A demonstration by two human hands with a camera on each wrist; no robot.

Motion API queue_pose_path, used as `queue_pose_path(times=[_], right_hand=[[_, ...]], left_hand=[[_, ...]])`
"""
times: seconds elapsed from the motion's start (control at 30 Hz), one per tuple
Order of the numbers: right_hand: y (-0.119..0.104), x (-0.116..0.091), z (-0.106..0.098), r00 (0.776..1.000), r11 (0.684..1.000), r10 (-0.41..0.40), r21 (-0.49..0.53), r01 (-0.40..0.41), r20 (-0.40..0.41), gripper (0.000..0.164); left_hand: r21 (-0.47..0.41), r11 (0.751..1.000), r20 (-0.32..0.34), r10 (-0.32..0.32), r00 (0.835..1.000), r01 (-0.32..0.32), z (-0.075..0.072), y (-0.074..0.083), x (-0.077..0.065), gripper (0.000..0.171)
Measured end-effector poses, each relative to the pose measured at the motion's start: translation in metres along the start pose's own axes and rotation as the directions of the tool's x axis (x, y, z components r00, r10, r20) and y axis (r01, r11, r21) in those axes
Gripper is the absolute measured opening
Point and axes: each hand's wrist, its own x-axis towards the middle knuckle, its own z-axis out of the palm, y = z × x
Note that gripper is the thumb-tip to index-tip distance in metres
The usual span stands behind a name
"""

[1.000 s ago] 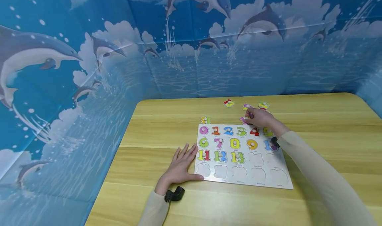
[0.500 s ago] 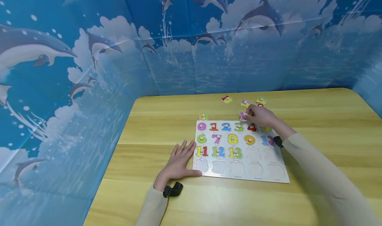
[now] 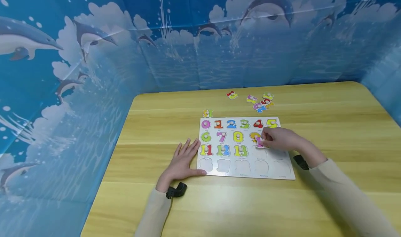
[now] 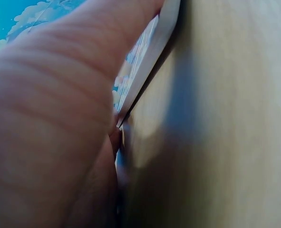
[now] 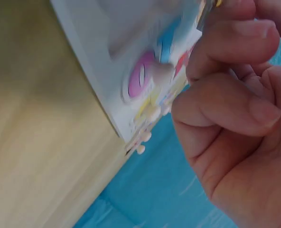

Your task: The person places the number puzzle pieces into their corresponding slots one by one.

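Observation:
My right hand (image 3: 278, 139) pinches a number piece (image 3: 259, 143) between thumb and fingertips, with its purple 1 showing and the rest hidden by the fingers. The piece is above the white number puzzle board (image 3: 233, 174), just below the orange 9. In the right wrist view the curled fingers (image 5: 226, 104) fill the right side, beside the blurred board. My left hand (image 3: 180, 165) lies spread on the table at the board's left edge, fingertips and thumb touching it. Knobbed numbers from 0 to 13 sit in the upper rows; bare recesses (image 3: 242, 167) line the bottom row.
A loose orange and green piece (image 3: 207, 113) lies just behind the board. Farther back are a red and yellow piece (image 3: 232, 95), a purple and yellow piece (image 3: 251, 99) and a cluster including a purple and blue piece (image 3: 259, 107). A dolphin-print curtain (image 3: 200, 63) hangs behind the wooden table.
My right hand has carried the purple piece from behind the board toward me, over the third row. The left hand stays at the board's edge. The head view has tilted down slightly.

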Motion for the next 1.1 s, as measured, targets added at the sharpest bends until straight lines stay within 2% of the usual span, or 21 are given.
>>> queue_pose_path(times=[0.2, 0.53, 0.8, 1.1], right_hand=[[-0.007, -0.008, 0.012, 0.999, 0.999, -0.027, -0.025, 0.027, 0.026, 0.020], [-0.011, -0.008, 0.022, 0.999, 0.999, -0.047, 0.016, 0.046, 0.022, 0.020], [-0.010, -0.007, 0.022, 0.999, 0.999, -0.036, 0.016, 0.036, 0.001, 0.019], [-0.010, -0.009, 0.025, 1.000, 1.000, 0.004, 0.011, -0.004, 0.025, 0.018]], left_hand=[[-0.014, 1.000, -0.009, 0.002, 1.000, -0.002, -0.001, 0.001, 0.001, 0.108], [-0.006, 1.000, -0.001, -0.005, 1.000, 0.005, -0.001, 0.001, 0.001, 0.108], [0.005, 1.000, 0.004, -0.008, 1.000, 0.008, -0.003, 0.001, 0.001, 0.108], [-0.015, 1.000, 0.007, -0.006, 1.000, 0.006, -0.002, 0.002, 0.000, 0.108]])
